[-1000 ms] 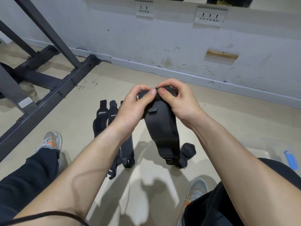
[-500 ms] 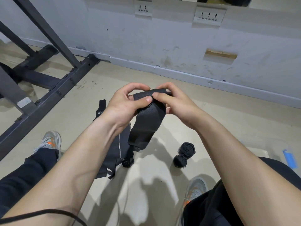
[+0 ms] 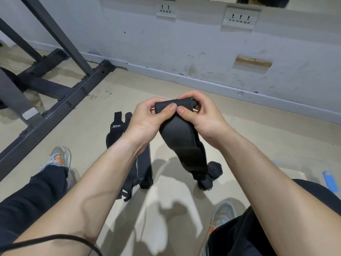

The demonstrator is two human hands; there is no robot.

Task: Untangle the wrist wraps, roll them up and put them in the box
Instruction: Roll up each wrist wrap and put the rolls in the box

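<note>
Both hands are up, meeting on one wrist wrap [image 3: 180,133].
- The left hand [image 3: 145,121] pinches the wrap's top end, thumb on the near face and fingers curled behind it.
- The right hand [image 3: 206,117] does the same from the other side, fingers hooked over the folded top edge. The two thumb tips touch each other.
- So both are grasping the same wrap, with nothing else in either hand.
- The wrap's top end is folded over between the thumbs. The rest hangs straight down from the grip, with a darker band across it partway down.

Around the grip:
- Straight below, a bit to the right: two rolled wraps [image 3: 215,168] on the floor, side by side and touching. The hanging tail overlaps them from here, so I can't tell whether it touches them.
- Below-left, partly behind the left forearm: unrolled wraps [image 3: 116,130] lying flat on the floor. One has a white Xtep logo, and the striped ends point towards the person.
- Far right and below: a clear box [image 3: 293,175] on the floor with a blue clip [image 3: 330,181] at its edge. It is partly hidden by the right arm and knee, so I can't tell what's inside.
- Left: a dark metal rack frame [image 3: 60,109] on the floor.
- Beyond: a grey wall [image 3: 184,43] with two socket plates [image 3: 240,17] high up.
- Near the person: grey-orange shoes [image 3: 59,157], and a thin black cord [image 3: 55,238] across the left forearm.
</note>
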